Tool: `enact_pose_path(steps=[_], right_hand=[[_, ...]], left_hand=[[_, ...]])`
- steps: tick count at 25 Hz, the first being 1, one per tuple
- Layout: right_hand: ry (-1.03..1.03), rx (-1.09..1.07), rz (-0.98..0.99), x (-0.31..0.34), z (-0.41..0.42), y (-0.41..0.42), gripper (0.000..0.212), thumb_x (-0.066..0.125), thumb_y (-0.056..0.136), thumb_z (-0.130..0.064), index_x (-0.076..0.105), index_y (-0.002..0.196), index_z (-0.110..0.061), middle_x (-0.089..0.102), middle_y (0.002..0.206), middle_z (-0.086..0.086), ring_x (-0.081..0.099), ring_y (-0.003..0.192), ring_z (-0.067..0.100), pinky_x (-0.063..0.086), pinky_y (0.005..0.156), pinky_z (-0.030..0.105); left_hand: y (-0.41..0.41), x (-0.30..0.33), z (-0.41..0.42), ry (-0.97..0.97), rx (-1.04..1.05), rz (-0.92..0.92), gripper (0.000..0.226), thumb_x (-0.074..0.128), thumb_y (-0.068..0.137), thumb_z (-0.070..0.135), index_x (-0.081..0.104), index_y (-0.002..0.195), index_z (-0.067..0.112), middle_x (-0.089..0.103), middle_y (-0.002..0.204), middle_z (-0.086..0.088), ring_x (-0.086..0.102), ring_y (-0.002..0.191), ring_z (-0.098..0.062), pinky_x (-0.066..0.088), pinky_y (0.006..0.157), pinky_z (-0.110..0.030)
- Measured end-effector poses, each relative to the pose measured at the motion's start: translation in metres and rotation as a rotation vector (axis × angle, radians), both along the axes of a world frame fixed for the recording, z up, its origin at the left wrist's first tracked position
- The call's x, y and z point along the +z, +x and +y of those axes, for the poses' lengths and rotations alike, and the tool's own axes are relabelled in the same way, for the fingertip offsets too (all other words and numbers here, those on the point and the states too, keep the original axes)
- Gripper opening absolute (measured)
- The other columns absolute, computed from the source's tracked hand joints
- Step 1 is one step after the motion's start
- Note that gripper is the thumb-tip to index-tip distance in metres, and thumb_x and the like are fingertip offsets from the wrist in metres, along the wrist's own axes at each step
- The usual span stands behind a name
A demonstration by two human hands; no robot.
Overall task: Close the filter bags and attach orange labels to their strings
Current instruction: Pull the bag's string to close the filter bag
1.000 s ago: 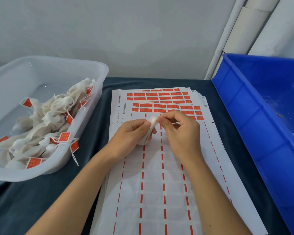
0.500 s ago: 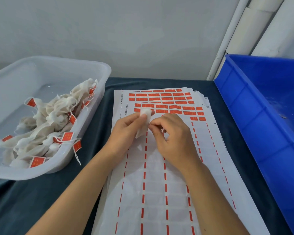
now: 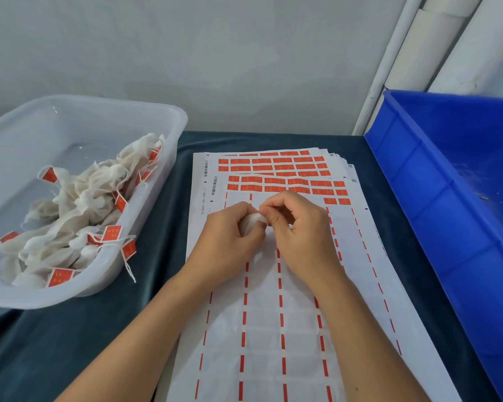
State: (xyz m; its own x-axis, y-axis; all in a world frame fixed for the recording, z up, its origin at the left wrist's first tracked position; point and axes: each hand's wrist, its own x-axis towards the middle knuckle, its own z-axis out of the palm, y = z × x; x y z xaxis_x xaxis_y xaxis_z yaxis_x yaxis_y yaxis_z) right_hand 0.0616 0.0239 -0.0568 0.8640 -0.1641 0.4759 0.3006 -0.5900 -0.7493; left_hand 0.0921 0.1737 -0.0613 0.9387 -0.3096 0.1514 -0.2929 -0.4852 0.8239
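My left hand [image 3: 225, 239] grips a small white filter bag [image 3: 251, 223], bunched up inside its curled fingers over the label sheets. My right hand [image 3: 298, 230] meets it from the right, fingertips pinching the bag's top edge; any string is hidden between the fingers. Under both hands lies a stack of label sheets [image 3: 273, 314], mostly peeled, with rows of orange labels [image 3: 273, 166] left at the far end.
A clear plastic tub [image 3: 163, 117] on the left holds several closed white bags with orange labels on their strings. A large blue bin [image 3: 436, 204] stands along the right. Dark teal cloth [image 3: 55, 343] covers the table. A grey wall rises behind.
The bag has gone from flat and partly sticking up to bunched inside my left hand. Both hands have stayed close together over the sheets.
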Motion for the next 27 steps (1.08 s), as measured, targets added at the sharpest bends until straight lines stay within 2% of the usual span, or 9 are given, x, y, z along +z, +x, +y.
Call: enact_pose_path(steps=[5,10,13,16,20,23,27], right_hand=[[0.070,-0.005,0.063,0.001,-0.001,0.000,0.010,0.068,0.099,-0.020,0.070,0.096,-0.030,0.065,0.088,-0.027,0.064,0.093,-0.003,0.049,0.076,0.004],[0.165,0.008,0.117,0.002,-0.005,0.001,0.012,0.068,0.099,-0.023,0.069,0.095,-0.033,0.068,0.087,-0.024,0.064,0.093,-0.006,0.050,0.072,0.004],[0.240,0.067,0.195,0.003,-0.007,0.001,0.015,0.068,0.099,-0.021,0.069,0.093,-0.034,0.069,0.089,-0.022,0.066,0.090,-0.004,0.052,0.067,0.006],[0.291,0.095,0.258,0.003,-0.012,0.001,0.012,0.067,0.100,-0.021,0.072,0.095,-0.031,0.071,0.091,-0.021,0.068,0.088,-0.002,0.053,0.066,0.009],[0.394,0.123,0.331,0.001,-0.012,0.001,0.009,0.067,0.100,-0.022,0.076,0.101,-0.022,0.075,0.085,-0.012,0.074,0.078,0.009,0.059,0.067,0.018],[0.410,0.089,0.306,0.001,-0.007,0.001,0.010,0.067,0.100,-0.027,0.075,0.103,-0.022,0.075,0.085,-0.013,0.074,0.077,0.009,0.059,0.066,0.018],[0.347,0.080,0.283,0.001,-0.005,0.000,0.006,0.067,0.100,-0.029,0.072,0.098,-0.026,0.073,0.083,-0.020,0.073,0.076,0.005,0.056,0.063,0.013]], left_hand=[[-0.004,-0.002,-0.002,0.033,-0.020,-0.095,0.015,0.060,0.102,0.025,0.058,0.091,0.035,0.063,0.077,0.015,0.060,0.082,-0.001,0.046,0.065,-0.007],[-0.008,-0.002,-0.003,-0.011,0.011,-0.150,0.011,0.066,0.099,0.028,0.063,0.092,0.036,0.062,0.072,0.022,0.062,0.083,0.003,0.045,0.067,-0.005],[-0.006,-0.002,-0.001,-0.021,-0.004,-0.165,0.007,0.069,0.096,0.030,0.068,0.090,0.034,0.066,0.081,0.024,0.063,0.082,0.000,0.047,0.067,-0.007],[-0.004,-0.003,0.000,-0.008,-0.036,-0.155,0.006,0.068,0.098,0.033,0.071,0.093,0.034,0.065,0.087,0.029,0.063,0.082,-0.001,0.047,0.066,-0.007],[-0.002,-0.002,0.003,-0.039,0.001,-0.137,0.007,0.066,0.100,0.037,0.071,0.094,0.035,0.066,0.091,0.026,0.063,0.086,-0.004,0.051,0.071,-0.013],[-0.005,0.001,0.000,-0.135,0.048,-0.125,0.009,0.067,0.100,0.038,0.072,0.092,0.037,0.069,0.085,0.024,0.064,0.081,-0.004,0.049,0.068,-0.010],[-0.006,0.005,-0.002,-0.257,0.094,-0.039,0.010,0.067,0.099,0.043,0.076,0.097,0.040,0.074,0.093,0.026,0.070,0.094,0.000,0.053,0.073,-0.013]])
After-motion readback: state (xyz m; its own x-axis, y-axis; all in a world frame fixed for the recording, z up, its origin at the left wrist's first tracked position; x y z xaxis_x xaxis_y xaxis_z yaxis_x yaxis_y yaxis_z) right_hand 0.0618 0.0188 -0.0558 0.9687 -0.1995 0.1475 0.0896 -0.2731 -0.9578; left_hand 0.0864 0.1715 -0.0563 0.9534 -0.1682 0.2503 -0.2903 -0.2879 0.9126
